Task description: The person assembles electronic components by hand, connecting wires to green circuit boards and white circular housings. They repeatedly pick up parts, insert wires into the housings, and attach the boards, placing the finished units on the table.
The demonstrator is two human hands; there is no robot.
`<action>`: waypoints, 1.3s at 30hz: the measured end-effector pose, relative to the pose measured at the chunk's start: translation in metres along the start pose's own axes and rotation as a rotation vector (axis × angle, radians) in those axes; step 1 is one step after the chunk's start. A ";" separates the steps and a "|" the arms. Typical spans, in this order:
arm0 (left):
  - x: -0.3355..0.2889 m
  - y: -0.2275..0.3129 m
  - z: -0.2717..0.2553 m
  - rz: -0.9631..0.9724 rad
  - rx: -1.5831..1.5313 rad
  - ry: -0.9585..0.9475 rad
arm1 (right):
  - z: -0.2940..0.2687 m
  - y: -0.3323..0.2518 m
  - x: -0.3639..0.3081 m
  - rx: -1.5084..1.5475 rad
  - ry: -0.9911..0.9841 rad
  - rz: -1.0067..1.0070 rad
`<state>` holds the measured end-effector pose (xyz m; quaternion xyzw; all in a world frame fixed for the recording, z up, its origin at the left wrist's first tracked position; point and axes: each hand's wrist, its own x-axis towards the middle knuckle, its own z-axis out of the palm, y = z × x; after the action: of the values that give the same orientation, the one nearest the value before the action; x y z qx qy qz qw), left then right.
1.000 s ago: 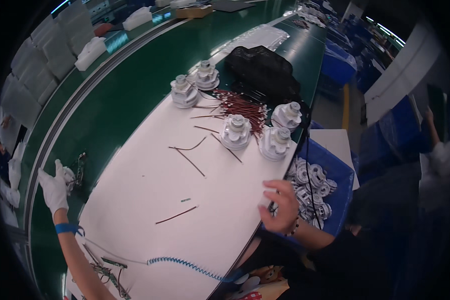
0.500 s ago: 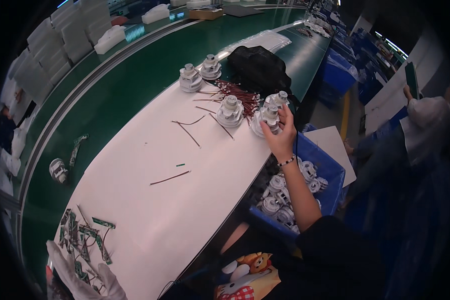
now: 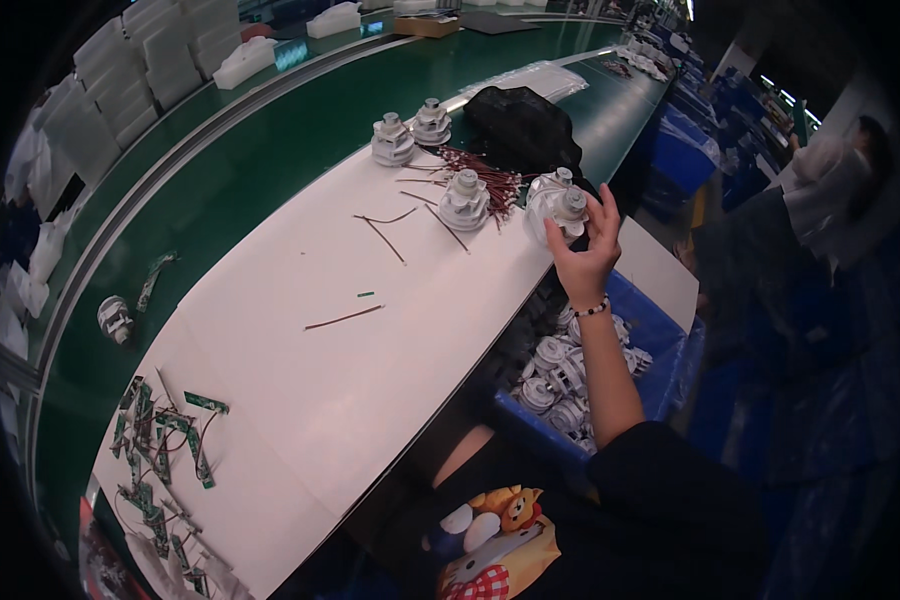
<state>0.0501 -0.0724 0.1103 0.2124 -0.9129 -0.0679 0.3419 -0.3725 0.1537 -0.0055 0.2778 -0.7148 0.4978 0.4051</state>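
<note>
At the table's right edge my right hand [image 3: 590, 245] is closed round a white plastic motor assembly [image 3: 568, 208], a round, stepped piece with a grey top. Another white assembly stands right behind it, partly hidden. My left hand [image 3: 155, 565], in a pale glove, shows only in part at the lower left edge. Its fingers and thumb are apart, beside a pile of narrow green circuit boards [image 3: 160, 440] with thin dark wires. Nothing can be seen gripped in it.
Other white assemblies [image 3: 464, 203] stand near a bundle of red-brown wires [image 3: 485, 180] and a black bag [image 3: 520, 130]. Below the edge, a blue bin [image 3: 675, 350] holds several assemblies. White foam stacks [image 3: 110, 70] line the far left. A person [image 3: 830, 180] is at the right.
My right hand has shifted slightly right and up with the motor assembly, nearer the one behind. My left hand has sunk toward the lower edge, among the circuit boards. The view has tilted slightly.
</note>
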 end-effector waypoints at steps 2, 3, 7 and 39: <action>0.009 0.012 0.000 -0.022 -0.049 -0.008 | -0.002 -0.019 0.008 0.214 -0.003 0.056; 0.019 0.021 0.003 -0.028 -0.127 0.021 | -0.002 -0.030 0.013 0.326 -0.006 0.083; -0.025 -0.005 0.018 -0.121 -0.002 -0.028 | -0.005 -0.074 0.032 0.866 -0.394 0.242; 0.040 -0.005 0.103 0.067 -0.084 -0.283 | 0.028 0.032 0.023 -0.248 -0.581 0.018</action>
<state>-0.0426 -0.0964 0.0552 0.1556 -0.9549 -0.1241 0.2205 -0.4184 0.1390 -0.0067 0.3505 -0.8584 0.3100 0.2103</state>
